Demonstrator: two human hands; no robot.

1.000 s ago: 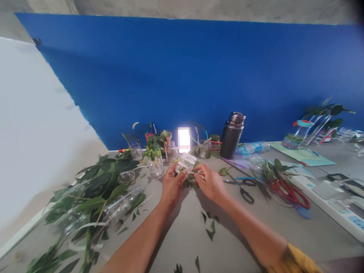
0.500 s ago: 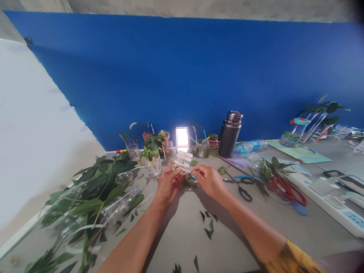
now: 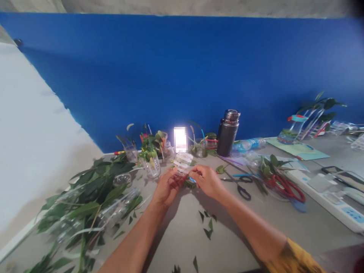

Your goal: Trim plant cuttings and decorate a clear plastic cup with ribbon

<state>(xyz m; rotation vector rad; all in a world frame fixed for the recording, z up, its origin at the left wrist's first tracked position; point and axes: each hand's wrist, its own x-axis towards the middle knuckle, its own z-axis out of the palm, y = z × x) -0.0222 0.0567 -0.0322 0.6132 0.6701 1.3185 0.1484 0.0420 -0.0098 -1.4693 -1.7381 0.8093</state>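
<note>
Yellow sleeve (image 3: 295,259) pokes in at five o'clock, cut off by the frame, and both bare forearms run up to the middle of the grey table (image 3: 176,242). Torn leaf scraps (image 3: 209,223) lie between the arms.

Now the hands: left hand (image 3: 166,185) has its fingers curled together, tips against a clear plastic piece (image 3: 183,163) with pale bands. Right hand (image 3: 207,181) meets it from three o'clock, thumb and forefinger pinched at its near end. Blur hides the exact grip, and a fleck of blue at the fingertips is too small to name. The piece sits mid-table, just in front of the jars, with a leafy clump (image 3: 189,185) half hidden under the knuckles.

At nine o'clock, leafy branches (image 3: 93,185) bury clear bottles (image 3: 121,204) lying on their sides; how many, I can't tell. At three o'clock come black scissors (image 3: 241,188), then red scissors (image 3: 284,187) tangled in stems, and a white power strip (image 3: 338,208) running out of frame.

Farther back, small glass jars (image 3: 150,165) hold leaves and coloured sticks. A dark flask (image 3: 227,132) stands upright, and a water bottle (image 3: 250,144) lies beside it. At twelve o'clock a glowing white patch (image 3: 180,139) is blurred out. Far at two o'clock, a jar (image 3: 291,134) holds long-stemmed leaves against the blue wall (image 3: 182,68).
</note>
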